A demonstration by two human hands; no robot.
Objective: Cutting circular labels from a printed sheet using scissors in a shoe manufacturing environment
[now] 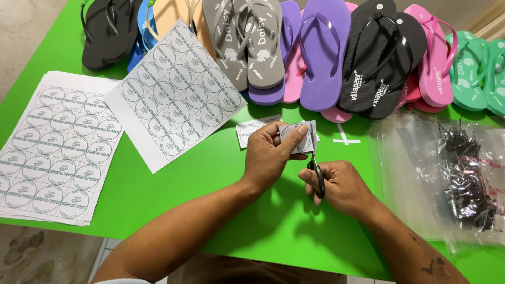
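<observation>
My left hand pinches a small white paper piece printed with a round grey label, held just above the green table. My right hand grips black-handled scissors, their blades pointing up into the edge of that paper piece. A second cut paper strip with a round label lies on the table behind my left hand.
Two white sheets of round labels lie at left: a stack and a loose sheet. A row of flip-flops in black, grey, purple, pink and teal lines the far edge. Clear plastic bags with small black pieces sit at right.
</observation>
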